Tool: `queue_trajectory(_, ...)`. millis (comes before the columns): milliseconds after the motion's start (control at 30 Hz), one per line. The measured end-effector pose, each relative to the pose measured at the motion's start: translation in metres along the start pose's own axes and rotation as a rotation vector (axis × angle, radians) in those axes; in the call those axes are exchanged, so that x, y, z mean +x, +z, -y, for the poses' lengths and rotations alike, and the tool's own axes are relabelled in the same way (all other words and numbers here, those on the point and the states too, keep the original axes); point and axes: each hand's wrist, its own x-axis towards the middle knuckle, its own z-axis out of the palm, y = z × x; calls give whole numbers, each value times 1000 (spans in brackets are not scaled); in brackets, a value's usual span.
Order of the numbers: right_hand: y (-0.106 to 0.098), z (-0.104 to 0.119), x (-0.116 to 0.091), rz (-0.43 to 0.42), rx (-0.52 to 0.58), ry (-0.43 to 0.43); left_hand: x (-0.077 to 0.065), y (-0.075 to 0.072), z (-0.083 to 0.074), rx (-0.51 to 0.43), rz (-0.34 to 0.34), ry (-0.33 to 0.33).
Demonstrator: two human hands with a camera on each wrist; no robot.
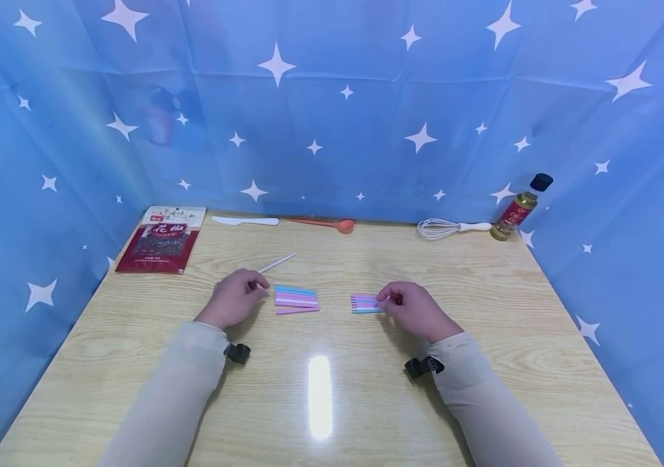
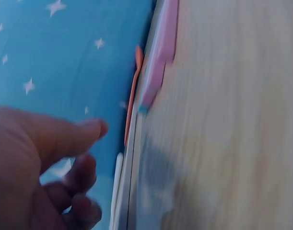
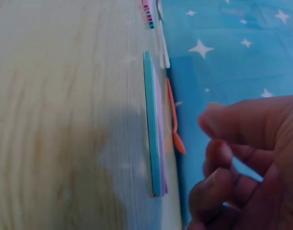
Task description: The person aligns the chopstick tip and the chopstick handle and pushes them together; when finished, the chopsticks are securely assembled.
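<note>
In the head view my left hand [image 1: 237, 298] is just left of a row of thin pink, white and blue sticks [image 1: 296, 298] on the table. A white stick [image 1: 279, 261] lies at a slant behind its fingers. My right hand [image 1: 413, 308] hovers over the right end of a second stack of pink, purple and blue sticks [image 1: 363, 303], hiding that end. In the left wrist view the thumb and fingers of the left hand [image 2: 50, 163] are loosely bent and hold nothing. The right hand [image 3: 247, 163] is likewise empty in the right wrist view, beside the blue-edged stack [image 3: 152, 129].
Along the back edge lie a white plastic knife [image 1: 244, 221], an orange spoon [image 1: 343, 226] and a whisk [image 1: 454, 227]. A bottle [image 1: 515, 211] stands at the back right; a red spice packet [image 1: 159, 243] lies back left. A blue starry curtain [image 1: 332, 130] rises behind the table.
</note>
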Motion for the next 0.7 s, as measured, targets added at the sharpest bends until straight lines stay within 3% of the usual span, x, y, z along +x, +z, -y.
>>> queue_trajectory(133,-1,-3,1,27,-42,31,-4,10,-15,44,72,57)
queue_trajectory(300,0,-4,2,57,-91,38,-9,19,-29,121,98,68)
queue_trajectory(700,1,0,-1,78,-144,50,-9,25,-34,189,130,37)
